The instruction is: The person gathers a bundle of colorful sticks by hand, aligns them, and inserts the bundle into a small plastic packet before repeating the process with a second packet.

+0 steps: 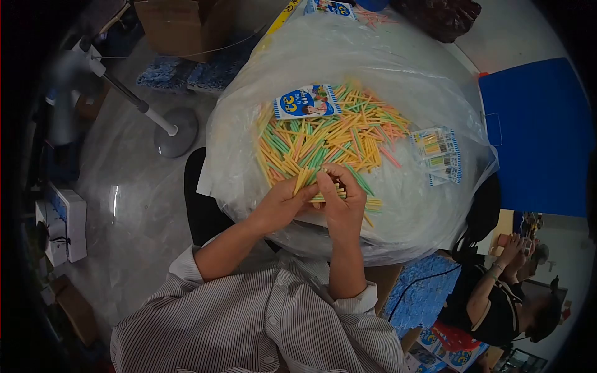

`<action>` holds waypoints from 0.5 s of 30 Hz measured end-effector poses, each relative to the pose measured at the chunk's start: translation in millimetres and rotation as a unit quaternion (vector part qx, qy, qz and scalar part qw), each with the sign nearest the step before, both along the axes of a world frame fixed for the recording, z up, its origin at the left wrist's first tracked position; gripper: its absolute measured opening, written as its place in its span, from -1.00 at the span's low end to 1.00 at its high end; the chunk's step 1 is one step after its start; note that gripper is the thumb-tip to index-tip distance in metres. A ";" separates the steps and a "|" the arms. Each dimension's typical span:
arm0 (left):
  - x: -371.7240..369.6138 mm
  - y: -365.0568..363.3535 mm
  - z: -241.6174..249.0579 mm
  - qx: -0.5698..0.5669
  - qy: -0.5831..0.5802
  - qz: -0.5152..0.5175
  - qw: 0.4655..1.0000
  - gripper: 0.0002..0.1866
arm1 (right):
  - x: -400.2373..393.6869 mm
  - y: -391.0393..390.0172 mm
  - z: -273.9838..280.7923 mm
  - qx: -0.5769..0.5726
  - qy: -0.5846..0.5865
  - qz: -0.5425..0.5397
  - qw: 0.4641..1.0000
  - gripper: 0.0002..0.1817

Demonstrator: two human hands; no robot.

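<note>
Pastel yellow, green and pink sticks [329,140] lie in a loose heap on a clear plastic sheet [398,205]. At the heap's near edge, my left hand [280,202] has its fingers closed round several yellow sticks. My right hand [342,202] meets it, thumb and fingers bent round sticks whose ends stick out to the right. A blue and white printed packet [308,102] rests on the far side of the heap. More small packets [437,154] lie on the plastic to the right.
A blue bin [538,137] stands at the right. Another person [497,292] is at the lower right, beside a blue fluffy-covered seat [423,289]. A cardboard box [174,28] and a round stand base [176,132] are on the left. A dark bag [438,15] lies at the back.
</note>
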State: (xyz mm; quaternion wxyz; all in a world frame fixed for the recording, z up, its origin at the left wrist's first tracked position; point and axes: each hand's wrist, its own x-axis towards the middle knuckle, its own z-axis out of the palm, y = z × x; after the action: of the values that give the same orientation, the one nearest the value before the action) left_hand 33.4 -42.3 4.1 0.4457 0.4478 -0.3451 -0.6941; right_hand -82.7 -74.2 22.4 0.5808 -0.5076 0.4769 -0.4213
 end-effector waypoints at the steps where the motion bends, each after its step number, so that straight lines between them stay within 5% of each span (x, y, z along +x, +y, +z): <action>1: 0.3 -0.1 -0.8 0.006 -0.008 -0.004 1.000 -0.72 | -0.1 0.8 -2.1 0.000 0.000 0.000 1.000 -0.87; 6: -0.3 -0.1 7.8 0.018 0.015 0.037 0.999 -0.73 | 4.4 2.4 -7.8 -0.129 0.011 -0.022 0.991 -0.86; 10: -3.6 0.6 -1.6 0.041 0.037 0.047 0.997 -0.77 | 0.9 0.1 2.3 -0.030 -0.028 -0.005 0.999 -0.87; 12: -1.3 1.2 -9.7 0.020 0.043 0.026 0.999 -0.78 | -3.3 -7.2 -2.3 -0.133 0.077 0.066 0.986 -0.89; 15: -3.1 1.4 -10.8 -0.004 0.047 0.020 0.999 -0.80 | -2.9 -8.1 -10.8 -0.171 0.072 0.060 0.981 -0.90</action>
State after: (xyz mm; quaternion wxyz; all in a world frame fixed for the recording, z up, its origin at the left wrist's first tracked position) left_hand 30.3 -40.9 -6.6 0.4769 0.4199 -0.3177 -0.7038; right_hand -85.6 -82.3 11.5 0.4733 -0.6564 0.4073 -0.4234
